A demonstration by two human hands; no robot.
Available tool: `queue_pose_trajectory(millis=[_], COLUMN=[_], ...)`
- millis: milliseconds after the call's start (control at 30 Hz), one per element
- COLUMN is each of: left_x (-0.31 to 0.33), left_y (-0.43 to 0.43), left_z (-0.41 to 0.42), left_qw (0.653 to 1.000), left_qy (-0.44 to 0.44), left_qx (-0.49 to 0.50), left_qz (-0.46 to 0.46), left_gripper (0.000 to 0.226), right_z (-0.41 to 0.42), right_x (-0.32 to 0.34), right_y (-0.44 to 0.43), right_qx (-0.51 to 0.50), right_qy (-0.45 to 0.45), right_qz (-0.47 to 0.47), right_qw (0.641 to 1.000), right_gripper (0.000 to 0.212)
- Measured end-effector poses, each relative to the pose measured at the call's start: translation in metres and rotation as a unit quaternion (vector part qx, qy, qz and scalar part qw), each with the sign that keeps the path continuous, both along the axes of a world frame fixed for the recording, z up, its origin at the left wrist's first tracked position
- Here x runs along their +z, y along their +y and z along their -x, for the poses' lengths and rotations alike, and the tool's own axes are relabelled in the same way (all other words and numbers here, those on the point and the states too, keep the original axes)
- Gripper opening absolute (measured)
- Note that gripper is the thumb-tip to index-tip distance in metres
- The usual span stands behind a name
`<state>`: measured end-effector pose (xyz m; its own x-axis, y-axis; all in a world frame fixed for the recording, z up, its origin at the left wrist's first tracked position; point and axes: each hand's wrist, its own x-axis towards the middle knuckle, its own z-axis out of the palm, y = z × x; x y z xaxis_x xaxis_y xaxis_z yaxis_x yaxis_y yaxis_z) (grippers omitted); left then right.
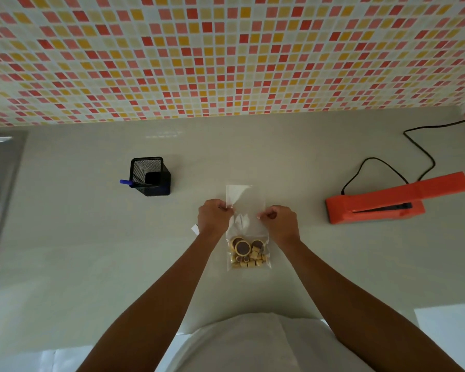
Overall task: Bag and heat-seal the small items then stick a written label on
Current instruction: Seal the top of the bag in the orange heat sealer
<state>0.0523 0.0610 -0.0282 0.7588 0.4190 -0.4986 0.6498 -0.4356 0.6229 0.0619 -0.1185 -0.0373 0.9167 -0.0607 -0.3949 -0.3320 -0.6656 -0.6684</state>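
While mosaic tile wall (226, 55) backs pale counter (78, 237), orange heat sealer (387, 201) sits right of the grip, mesh pen cup (151, 175) left; left hand (214, 214) and right hand (279, 221) pinch clear bag (246, 208), small items (249, 252) below.

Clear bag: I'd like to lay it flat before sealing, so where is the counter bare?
Bare counter runs wide left of the left hand, below the pen holder. Another open patch lies between the right hand and the orange heat sealer. It is crowded only around the clear bag itself, with a white slip beside the left wrist.
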Motion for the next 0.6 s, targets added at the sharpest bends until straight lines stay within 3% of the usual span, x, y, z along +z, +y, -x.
queue_pose_trajectory(millis=[333, 600], left_x=[0.0043, 0.0037], left_y=[-0.0006, -0.0011], left_z=[0.0056, 0.0075], left_qw=[0.997, 0.986], left_qy=[0.012, 0.01], left_qx=[-0.025, -0.086], left_qz=[-0.076, -0.14], left_gripper=[0.014, 0.022], right_z=[0.0005, -0.0013], right_x=[-0.0015, -0.0023], right_y=[0.0032, 0.0051], right_qx=[-0.019, -0.012], right_qy=[0.003, 0.005], right_qz=[0.018, 0.028], right_qw=[1.0, 1.0], right_gripper=[0.023, 0.022])
